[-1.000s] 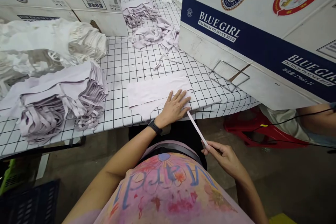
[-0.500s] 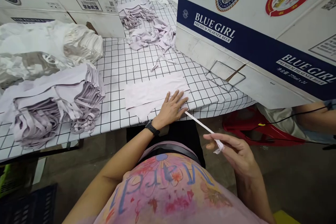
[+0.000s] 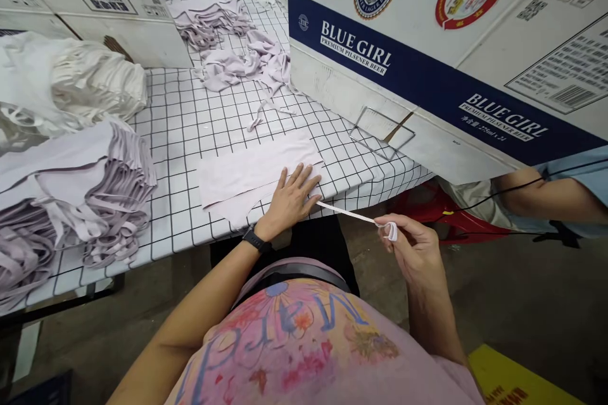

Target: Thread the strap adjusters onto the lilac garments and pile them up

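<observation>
A pale pink folded fabric piece [image 3: 256, 168] lies on the checked tablecloth [image 3: 190, 114] in front of me. My left hand [image 3: 293, 196] rests flat on its right end, fingers spread, with a dark watch on the wrist. From under that hand's thumb a narrow fabric strap [image 3: 346, 211] runs taut to the right, beyond the table edge. My right hand [image 3: 413, 240] pinches the strap's far end, which curls in a small loop between thumb and fingers.
Lilac strapped garments [image 3: 80, 183] are stacked at left, before a white bundle [image 3: 99, 76]. Loose lilac pieces [image 3: 247, 63] lie farther back. A large beer carton [image 3: 380, 76] stands at right, a wire handle [image 3: 382, 133] against it. Another person's arm [image 3: 546, 196] shows beyond, near a red stool [image 3: 418, 202].
My right hand has risen slightly, and the strap lies at a shallower slant with its end curled up. The view has turned right. My left hand stays flat on the fabric.
</observation>
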{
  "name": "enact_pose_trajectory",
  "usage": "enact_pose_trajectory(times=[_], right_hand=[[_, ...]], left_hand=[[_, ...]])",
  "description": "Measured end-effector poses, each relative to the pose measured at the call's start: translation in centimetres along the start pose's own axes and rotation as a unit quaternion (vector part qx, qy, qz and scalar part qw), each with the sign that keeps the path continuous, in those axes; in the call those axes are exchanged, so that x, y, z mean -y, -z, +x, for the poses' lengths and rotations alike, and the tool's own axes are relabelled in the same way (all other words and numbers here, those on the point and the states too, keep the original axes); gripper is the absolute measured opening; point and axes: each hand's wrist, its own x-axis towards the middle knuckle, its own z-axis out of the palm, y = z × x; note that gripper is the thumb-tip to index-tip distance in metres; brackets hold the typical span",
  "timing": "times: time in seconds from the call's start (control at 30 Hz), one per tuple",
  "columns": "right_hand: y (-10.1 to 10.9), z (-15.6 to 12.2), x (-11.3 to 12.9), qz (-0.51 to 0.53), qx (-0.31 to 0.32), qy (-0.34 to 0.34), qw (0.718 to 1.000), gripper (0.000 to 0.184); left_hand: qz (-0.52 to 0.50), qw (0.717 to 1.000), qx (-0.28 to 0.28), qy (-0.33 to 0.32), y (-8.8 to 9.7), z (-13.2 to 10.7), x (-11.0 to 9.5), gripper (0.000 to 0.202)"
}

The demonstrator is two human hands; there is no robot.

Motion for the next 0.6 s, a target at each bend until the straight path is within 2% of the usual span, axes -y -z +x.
enact_pose_trajectory(times=[0.1,0.17,0.27,0.47,0.6], right_hand=[[-0.3,0.7,0.5,-0.014,-0.017,0.047,0.999,0.011],[-0.7,1.0,1.0,0.006,-0.007,0.048,0.999,0.013],[-1.4,1.4,1.4,0.024,-0.009,0.03,0.999,0.015],[-2.6,3.0,1.2,0.036,-0.084,-0.032,0.995,0.013],[-3.5,4.8,0.4,0.035,-0.084,-0.079,0.993,0.016]], left_hand=[[0.004,1.0,-0.002,0.0,0.0,0.0,0.0,0.051],[0.004,1.0,-0.004,-0.002,0.0,0.0,-0.1,0.051],[0.006,1.0,-0.003,-0.004,0.0,0.0,-0.1,0.051],[0.006,1.0,-0.01,-0.008,-0.2,-0.1,-0.1,0.051],[-0.019,1.0,-0.015,-0.001,-0.4,-0.1,-0.2,0.05]])
